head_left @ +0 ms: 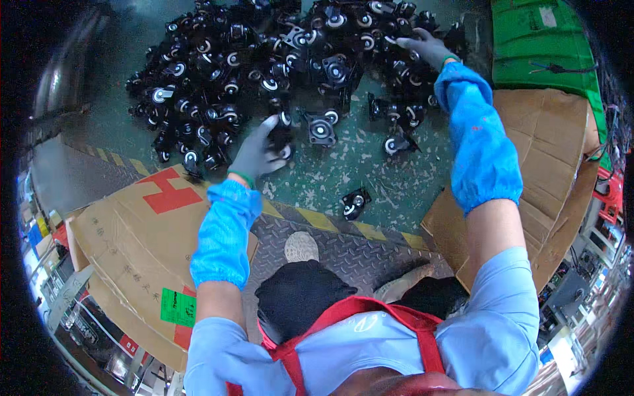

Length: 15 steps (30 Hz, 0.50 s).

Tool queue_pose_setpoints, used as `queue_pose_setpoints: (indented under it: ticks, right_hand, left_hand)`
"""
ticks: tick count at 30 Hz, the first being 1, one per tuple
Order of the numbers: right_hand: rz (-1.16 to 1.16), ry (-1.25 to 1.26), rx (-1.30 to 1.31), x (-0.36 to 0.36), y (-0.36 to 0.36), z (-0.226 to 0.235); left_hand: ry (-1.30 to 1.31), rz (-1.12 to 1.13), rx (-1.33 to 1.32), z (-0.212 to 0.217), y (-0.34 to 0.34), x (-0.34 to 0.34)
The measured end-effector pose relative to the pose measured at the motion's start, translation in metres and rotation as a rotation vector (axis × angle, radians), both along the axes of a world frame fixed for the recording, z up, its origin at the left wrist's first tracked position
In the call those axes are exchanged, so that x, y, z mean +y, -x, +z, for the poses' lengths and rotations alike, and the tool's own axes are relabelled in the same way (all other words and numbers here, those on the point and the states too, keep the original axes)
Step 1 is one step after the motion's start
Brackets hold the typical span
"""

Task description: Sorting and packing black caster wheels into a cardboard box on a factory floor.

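A large heap of black swivel casters (231, 86) with pale-centred wheels lies in front of me. My left hand (254, 153), in a grey glove, is at the heap's near edge. Its thumb and fingers sit around a dark caster (282, 138), slightly blurred. My right hand (428, 49), gloved alike, reaches over the far right of the heap with fingers stretched out; nothing shows gripped in it. Between my hands, a caster with a square plate (321, 129) lies plate up. Another caster (355, 203) rests alone nearer to me.
Open cardboard boxes stand at my left (132, 231) and right (535, 152). A green bin (545, 46) is at the far right. The green worn floor (317, 175) ends at a yellow and black striped edge (317, 219), with metal tread plate (271, 234) nearer.
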State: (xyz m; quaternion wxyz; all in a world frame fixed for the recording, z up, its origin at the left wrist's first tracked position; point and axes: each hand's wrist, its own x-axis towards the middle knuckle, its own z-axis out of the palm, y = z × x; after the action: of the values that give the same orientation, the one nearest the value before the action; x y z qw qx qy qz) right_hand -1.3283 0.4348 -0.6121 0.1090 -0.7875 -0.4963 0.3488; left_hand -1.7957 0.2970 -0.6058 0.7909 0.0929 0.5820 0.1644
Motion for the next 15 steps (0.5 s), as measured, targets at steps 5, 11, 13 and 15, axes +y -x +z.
queue_pose_setpoints:
  ticks: [5, 11, 13, 15]
  right_hand:
    - [0.022, 0.269, 0.090, -0.030, 0.007, 0.011]
    - [0.011, 0.352, 0.178, -0.099, 0.026, 0.010]
    - [0.058, 0.318, 0.505, -0.115, 0.032, -0.001]
    - [0.062, 0.241, 0.600, -0.149, 0.052, -0.001]
  left_hand:
    - [0.045, 0.021, -0.239, 0.017, -0.083, 0.003]
    - [-0.454, -0.129, -0.421, -0.018, -0.144, -0.019]
    - [0.230, 0.172, -0.636, 0.004, -0.156, -0.029]
    - [0.354, 0.230, -0.774, -0.005, -0.162, -0.051]
